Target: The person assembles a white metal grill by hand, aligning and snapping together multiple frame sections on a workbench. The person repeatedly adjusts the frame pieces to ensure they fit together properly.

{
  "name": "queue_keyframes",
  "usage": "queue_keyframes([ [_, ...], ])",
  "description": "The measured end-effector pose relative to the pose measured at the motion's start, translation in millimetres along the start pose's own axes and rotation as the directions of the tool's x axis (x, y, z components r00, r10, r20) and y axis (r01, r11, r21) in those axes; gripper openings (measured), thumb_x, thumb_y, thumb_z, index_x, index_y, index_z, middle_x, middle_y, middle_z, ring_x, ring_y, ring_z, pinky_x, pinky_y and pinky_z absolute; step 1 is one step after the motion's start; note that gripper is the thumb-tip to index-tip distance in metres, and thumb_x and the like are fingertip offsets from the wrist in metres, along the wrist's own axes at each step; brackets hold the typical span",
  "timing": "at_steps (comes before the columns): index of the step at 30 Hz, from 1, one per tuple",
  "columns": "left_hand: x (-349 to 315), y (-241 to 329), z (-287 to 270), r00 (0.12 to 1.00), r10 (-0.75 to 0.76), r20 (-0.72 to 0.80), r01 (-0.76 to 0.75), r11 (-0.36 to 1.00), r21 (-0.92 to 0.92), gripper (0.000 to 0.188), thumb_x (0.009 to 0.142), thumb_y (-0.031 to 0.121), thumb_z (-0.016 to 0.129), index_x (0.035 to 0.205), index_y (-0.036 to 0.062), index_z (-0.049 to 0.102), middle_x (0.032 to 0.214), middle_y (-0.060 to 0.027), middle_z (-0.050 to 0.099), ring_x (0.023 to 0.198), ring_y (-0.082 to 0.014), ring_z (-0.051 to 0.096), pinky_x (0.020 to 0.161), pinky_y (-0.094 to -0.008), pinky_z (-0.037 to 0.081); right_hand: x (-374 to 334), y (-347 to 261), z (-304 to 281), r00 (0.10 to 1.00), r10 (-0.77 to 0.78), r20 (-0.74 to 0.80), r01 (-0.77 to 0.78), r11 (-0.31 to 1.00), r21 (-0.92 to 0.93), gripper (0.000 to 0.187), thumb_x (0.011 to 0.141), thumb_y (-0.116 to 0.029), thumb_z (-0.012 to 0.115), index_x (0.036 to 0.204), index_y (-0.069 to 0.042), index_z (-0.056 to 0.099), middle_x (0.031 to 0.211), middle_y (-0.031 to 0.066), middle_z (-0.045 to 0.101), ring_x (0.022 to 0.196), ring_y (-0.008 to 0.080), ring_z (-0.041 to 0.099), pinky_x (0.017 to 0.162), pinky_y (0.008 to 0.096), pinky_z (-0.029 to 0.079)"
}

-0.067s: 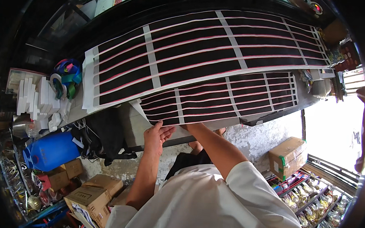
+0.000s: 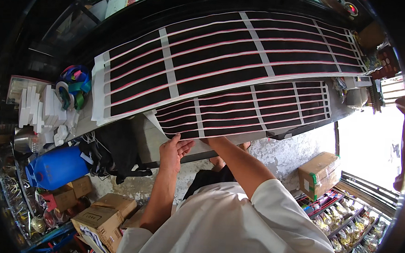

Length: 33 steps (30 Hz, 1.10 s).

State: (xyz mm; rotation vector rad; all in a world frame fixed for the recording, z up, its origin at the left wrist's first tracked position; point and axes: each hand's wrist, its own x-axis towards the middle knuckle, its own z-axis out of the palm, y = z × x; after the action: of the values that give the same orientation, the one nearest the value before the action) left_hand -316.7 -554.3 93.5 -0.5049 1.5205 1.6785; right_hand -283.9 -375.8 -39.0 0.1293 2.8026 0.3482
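A long white sheet (image 2: 226, 112) printed with rows of black rectangles and thin red lines lies along the table's near side. Its left end curls up off the grey tabletop. My left hand (image 2: 173, 150) is at its near edge, toward the left end, pinching the edge at the fingertips; the other fingers stick out to the right below it. My right forearm (image 2: 242, 163) reaches to the same edge a little further right. There my right hand (image 2: 214, 141) passes under the sheet, and its fingers are hidden. A larger stack of like sheets (image 2: 218, 51) lies behind.
On the left stand white boxes (image 2: 50, 107), ribbon rolls (image 2: 78, 85) and a blue plastic jug (image 2: 58, 167). A black bag (image 2: 119, 149) hangs by the table. Cardboard boxes (image 2: 103, 220) sit lower left, another carton (image 2: 319, 174) on the right by a rack of bagged goods (image 2: 350, 226).
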Motion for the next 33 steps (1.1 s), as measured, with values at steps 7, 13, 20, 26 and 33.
queue_keyframes([
  [7, 6, 12, 4, 1.000, -0.010, 0.010, 0.011, 0.997, -0.073, 0.030, 0.113, 0.029, 0.063, 0.124, 0.0019, 0.071, 0.115, -0.0215, 0.083, 0.109, -0.0342, 0.082, 0.092, -0.0425, 0.061, -8, 2, 8, 0.981, -0.126, 0.147, 0.178, 0.881, -0.438, 0.049, 0.114, -0.028, 0.050, 0.157, -0.011, 0.061, 0.166, 0.0143, 0.057, 0.154, 0.0405, 0.051, 0.125, 0.0648, 0.041],
  [13, 5, 15, 7, 1.000, -0.013, -0.006, 0.012, 0.995, -0.101, 0.030, 0.114, 0.029, 0.063, 0.125, 0.0025, 0.070, 0.116, -0.0210, 0.082, 0.109, -0.0344, 0.082, 0.091, -0.0418, 0.062, -42, 21, 12, 0.973, -0.187, 0.135, 0.162, 0.970, 0.180, 0.045, 0.111, -0.024, 0.055, 0.152, -0.010, 0.066, 0.164, 0.0138, 0.059, 0.151, 0.0351, 0.054, 0.122, 0.0576, 0.047],
  [20, 1, 17, 5, 1.000, -0.004, -0.013, 0.002, 0.993, -0.121, 0.032, 0.114, 0.031, 0.064, 0.127, 0.0022, 0.070, 0.115, -0.0189, 0.083, 0.108, -0.0316, 0.082, 0.088, -0.0386, 0.060, -125, 62, 27, 0.955, 0.270, -0.127, -0.039, 0.535, 0.844, 0.046, 0.098, -0.023, 0.069, 0.142, -0.006, 0.070, 0.139, 0.0200, 0.072, 0.142, 0.0405, 0.060, 0.121, 0.0597, 0.044],
  [26, 7, 6, -5, 0.999, -0.025, -0.030, 0.019, 0.984, -0.176, 0.028, 0.114, 0.029, 0.063, 0.127, 0.0052, 0.070, 0.116, -0.0175, 0.083, 0.112, -0.0326, 0.081, 0.089, -0.0422, 0.062, -191, 101, 52, 0.795, 0.528, -0.298, -0.229, 0.717, 0.659, 0.046, 0.101, -0.024, 0.068, 0.141, -0.003, 0.068, 0.144, 0.0255, 0.065, 0.143, 0.0491, 0.054, 0.129, 0.0653, 0.031],
  [33, 6, 3, -11, 1.000, -0.005, 0.015, 0.008, 0.982, -0.187, 0.031, 0.112, 0.030, 0.066, 0.134, 0.0083, 0.067, 0.120, -0.0188, 0.083, 0.112, -0.0335, 0.081, 0.090, -0.0415, 0.060, -223, 172, 86, 0.738, 0.647, -0.191, -0.394, 0.643, 0.656, 0.053, 0.104, -0.026, 0.066, 0.152, -0.003, 0.062, 0.158, 0.0288, 0.057, 0.155, 0.0501, 0.043, 0.134, 0.0642, 0.023],
])
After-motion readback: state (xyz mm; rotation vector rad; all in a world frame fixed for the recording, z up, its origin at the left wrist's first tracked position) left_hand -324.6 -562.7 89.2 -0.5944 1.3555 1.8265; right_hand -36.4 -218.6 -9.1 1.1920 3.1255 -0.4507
